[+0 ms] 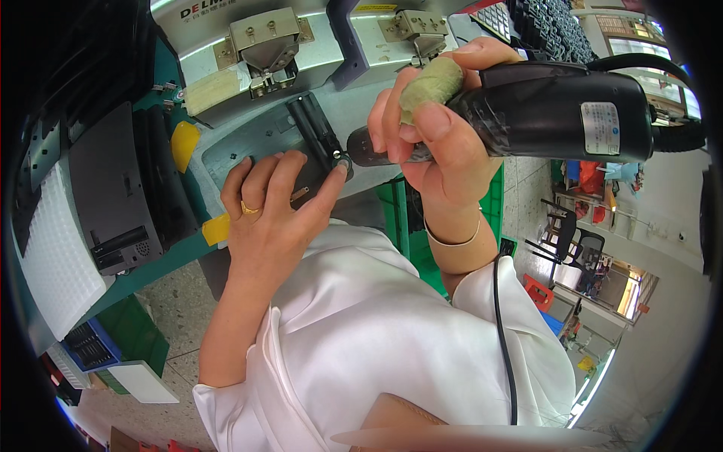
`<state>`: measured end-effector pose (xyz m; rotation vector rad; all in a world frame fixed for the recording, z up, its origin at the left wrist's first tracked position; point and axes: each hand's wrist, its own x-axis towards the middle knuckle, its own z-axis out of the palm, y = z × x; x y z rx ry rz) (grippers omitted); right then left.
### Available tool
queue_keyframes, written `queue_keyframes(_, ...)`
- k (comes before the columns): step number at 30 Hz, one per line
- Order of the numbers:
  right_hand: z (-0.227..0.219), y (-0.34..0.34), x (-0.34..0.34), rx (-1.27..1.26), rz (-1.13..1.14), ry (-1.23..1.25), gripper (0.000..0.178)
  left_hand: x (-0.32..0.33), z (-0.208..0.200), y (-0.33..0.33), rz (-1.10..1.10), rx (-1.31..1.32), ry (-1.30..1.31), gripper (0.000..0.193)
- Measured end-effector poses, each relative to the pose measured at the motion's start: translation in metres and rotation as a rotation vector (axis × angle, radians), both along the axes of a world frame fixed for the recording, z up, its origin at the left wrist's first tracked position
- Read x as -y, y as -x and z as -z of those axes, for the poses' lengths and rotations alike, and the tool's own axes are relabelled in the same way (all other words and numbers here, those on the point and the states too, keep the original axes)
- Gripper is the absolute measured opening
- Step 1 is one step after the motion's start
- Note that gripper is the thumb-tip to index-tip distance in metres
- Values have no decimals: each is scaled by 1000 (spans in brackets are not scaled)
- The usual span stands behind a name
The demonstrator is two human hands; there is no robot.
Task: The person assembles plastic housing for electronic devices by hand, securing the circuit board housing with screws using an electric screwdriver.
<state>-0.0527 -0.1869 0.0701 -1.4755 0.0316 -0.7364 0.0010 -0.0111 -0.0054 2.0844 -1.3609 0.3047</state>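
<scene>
Silver machine, yellow patches near left hand

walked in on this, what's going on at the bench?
A person has both hands at a dark gray panel. The left hand rests on it, thumb near a black bar-like part at its right end. The right hand holds a corded black power tool sideways, nose close to that thumb; can't tell whether it touches the part. A silver machine stands behind, with more dark panels off left.
</scene>
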Motion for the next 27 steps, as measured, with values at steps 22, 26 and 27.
queue_keyframes(22, 0, -5, -8, -12, 76, -3, 41, 24, -19, -4, 10, -169, 29, 14)
queue_keyframes(26, 4, -2, -8, -44, 90, -8, 41, 22, -18, -4, 14, -115, 23, 12)
queue_keyframes(27, 5, -3, -7, -43, 79, 68, 40, 21, -19, -4, 17, -70, 10, 10)
